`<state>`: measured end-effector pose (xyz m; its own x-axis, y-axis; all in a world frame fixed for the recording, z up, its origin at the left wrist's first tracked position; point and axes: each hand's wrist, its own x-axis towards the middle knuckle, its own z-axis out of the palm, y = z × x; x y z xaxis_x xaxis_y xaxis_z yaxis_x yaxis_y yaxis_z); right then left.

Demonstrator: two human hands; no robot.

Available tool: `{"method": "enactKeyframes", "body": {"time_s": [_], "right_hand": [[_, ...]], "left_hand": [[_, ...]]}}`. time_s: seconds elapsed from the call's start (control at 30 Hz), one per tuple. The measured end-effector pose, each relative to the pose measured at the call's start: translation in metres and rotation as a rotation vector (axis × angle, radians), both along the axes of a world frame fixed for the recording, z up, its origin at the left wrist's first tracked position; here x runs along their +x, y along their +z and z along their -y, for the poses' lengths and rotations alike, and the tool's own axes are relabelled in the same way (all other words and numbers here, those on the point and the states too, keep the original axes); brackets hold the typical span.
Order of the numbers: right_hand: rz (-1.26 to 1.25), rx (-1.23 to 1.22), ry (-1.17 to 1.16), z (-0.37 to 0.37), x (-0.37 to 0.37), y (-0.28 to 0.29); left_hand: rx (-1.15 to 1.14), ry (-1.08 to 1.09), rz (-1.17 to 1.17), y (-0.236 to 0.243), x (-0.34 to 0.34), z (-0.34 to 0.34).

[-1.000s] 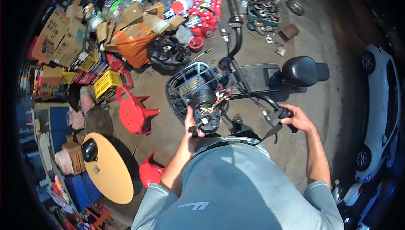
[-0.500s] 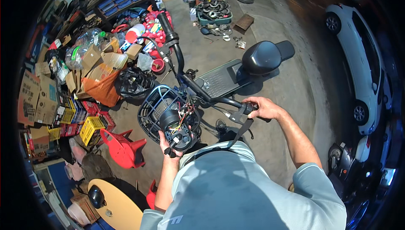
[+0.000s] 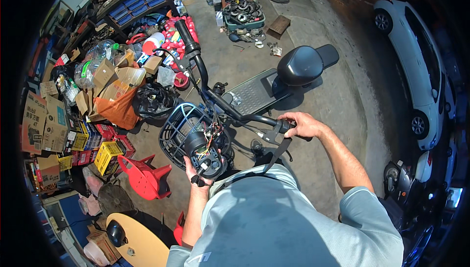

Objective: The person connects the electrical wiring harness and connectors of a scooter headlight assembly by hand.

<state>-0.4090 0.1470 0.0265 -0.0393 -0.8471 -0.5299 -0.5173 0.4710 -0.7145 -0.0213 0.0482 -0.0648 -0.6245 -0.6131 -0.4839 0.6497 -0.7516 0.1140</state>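
An electric scooter stands before me, its black handlebar (image 3: 203,73) running diagonally across the middle. My left hand (image 3: 193,171) is closed around the lower side of a black headlight housing (image 3: 195,142), which lies open-backed over the front basket (image 3: 167,137). Loose coloured wires (image 3: 210,137) spill out of the housing toward the handlebar stem. At the bar's near end, my right hand (image 3: 306,125) wraps over the grip, with a brake lever below it. A dark strap (image 3: 280,152) hangs close to that grip. Behind the stem are the footboard (image 3: 254,94) and the black seat (image 3: 300,65).
Left of the scooter are a red plastic stool (image 3: 147,176), cardboard boxes (image 3: 35,125), a black plastic bag (image 3: 153,100) and an orange bag (image 3: 117,110). A round wooden table (image 3: 142,242) is at lower left. Beyond the seat sits a bin of metal parts (image 3: 244,14); a white car (image 3: 409,61) stands right.
The view has shifted slightly, so the scooter sits a little differently in it. Both hands keep their places on the headlight housing and the handlebar grip.
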Motion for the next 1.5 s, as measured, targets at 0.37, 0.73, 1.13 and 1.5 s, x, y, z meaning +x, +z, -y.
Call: {"method": "enactKeyframes", "body": {"time_s": [0.37, 0.73, 1.13, 1.5], "right_hand": [[0.041, -0.049, -0.032, -0.001, 0.001, -0.002], [0.144, 0.05, -0.061, 0.006, 0.008, 0.006], [0.106, 0.09, -0.067, 0.007, 0.008, 0.006], [-0.207, -0.052, -0.084, 0.013, 0.01, 0.04]], "left_hand": [[-0.016, -0.006, -0.085, -0.011, 0.002, 0.003], [-0.008, 0.008, -0.165, -0.014, 0.009, 0.003], [-0.106, -0.005, -0.116, -0.023, 0.015, 0.006], [-0.039, -0.003, -0.008, -0.034, 0.029, 0.004]]}}
